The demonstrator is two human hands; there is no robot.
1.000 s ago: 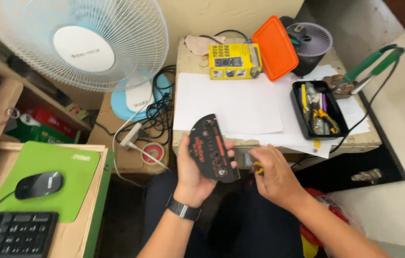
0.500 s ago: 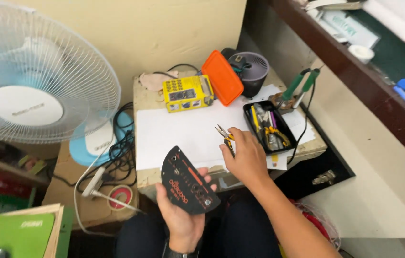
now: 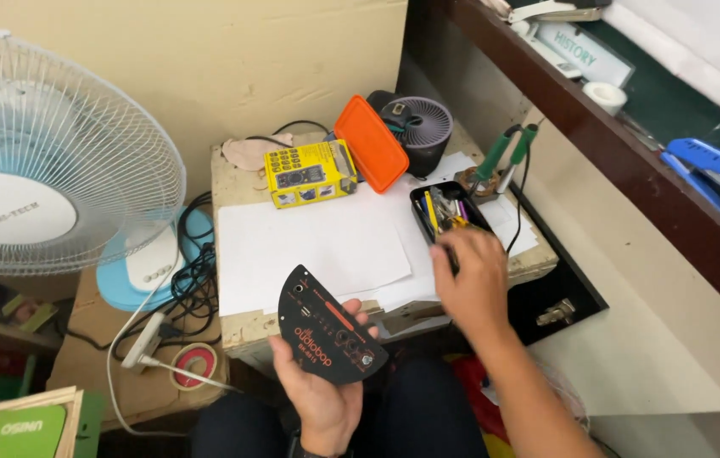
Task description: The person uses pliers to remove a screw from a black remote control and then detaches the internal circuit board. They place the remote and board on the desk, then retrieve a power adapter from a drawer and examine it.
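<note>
Two hands work over a small white-papered bench (image 3: 309, 246) in the single head view. The left hand (image 3: 322, 394) grips a black half-round control panel with red markings (image 3: 330, 329), fingers clasped around its lower edge, holding it face up just in front of the bench. The right hand (image 3: 470, 276) reaches into a black plastic tray of small hand tools (image 3: 445, 210) on the bench's right side; its fingertips are hidden among the tools, so I cannot tell whether they grasp anything. The step in hand looks like picking a tool. Next comes a clean pinch on one thin handle without snagging its neighbours.
</note>
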